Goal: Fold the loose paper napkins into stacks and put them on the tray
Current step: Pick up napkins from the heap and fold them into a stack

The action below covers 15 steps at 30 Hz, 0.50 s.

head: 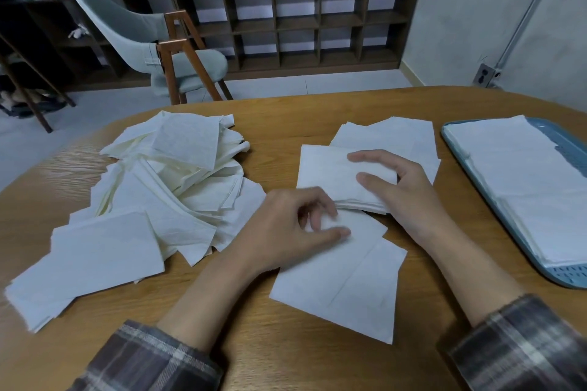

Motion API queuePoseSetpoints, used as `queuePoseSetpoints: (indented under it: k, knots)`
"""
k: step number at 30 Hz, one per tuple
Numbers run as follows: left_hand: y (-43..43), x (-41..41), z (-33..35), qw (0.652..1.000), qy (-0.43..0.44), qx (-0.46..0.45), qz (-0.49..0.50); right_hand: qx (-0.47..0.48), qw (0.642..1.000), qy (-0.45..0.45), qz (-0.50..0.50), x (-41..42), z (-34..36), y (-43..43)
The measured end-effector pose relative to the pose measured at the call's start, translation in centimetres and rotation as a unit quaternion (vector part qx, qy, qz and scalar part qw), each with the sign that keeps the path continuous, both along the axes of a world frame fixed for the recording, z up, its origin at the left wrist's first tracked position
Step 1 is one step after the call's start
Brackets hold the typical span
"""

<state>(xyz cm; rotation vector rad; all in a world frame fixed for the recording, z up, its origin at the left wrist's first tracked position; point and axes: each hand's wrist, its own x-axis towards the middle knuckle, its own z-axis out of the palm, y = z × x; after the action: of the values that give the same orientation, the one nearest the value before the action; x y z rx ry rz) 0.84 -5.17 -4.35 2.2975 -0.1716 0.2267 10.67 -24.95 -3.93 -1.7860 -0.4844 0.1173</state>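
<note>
A big heap of loose white napkins (pixel 165 181) covers the left of the wooden table. In the middle lies a small stack of folded napkins (pixel 330 174). My right hand (pixel 400 190) holds this stack, fingers on top and thumb at its near edge. An unfolded napkin (pixel 346 282) lies flat in front of me. My left hand (pixel 292 232) pinches its far corner between thumb and curled fingers. More napkins (pixel 400 136) lie spread behind the stack. The blue tray (pixel 568 276) at the right carries flat napkin stacks (pixel 524 174).
The round wooden table (pixel 286 124) ends just behind the napkins. Beyond it stand a grey chair (pixel 165 51) with wooden legs and a low wooden shelf unit (pixel 317 22) along the wall. Bare table shows between the stack and the tray.
</note>
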Motion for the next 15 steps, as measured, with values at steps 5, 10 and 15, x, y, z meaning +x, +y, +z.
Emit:
queuePoseSetpoints:
  k: [5,10,15]
  knots:
    - [-0.7,-0.4,-0.8,0.988,-0.013,0.145,-0.053,-0.003,1.000,0.004,0.001,0.2,-0.2,0.1]
    - [-1.0,-0.7,-0.7,0.977,-0.041,0.200,-0.058,-0.012,1.000,0.004,-0.002,0.3,-0.4,0.2]
    - [-1.3,-0.8,-0.5,0.981,-0.044,0.175,-0.076,-0.013,1.000,0.000,0.005,0.3,-0.3,0.2]
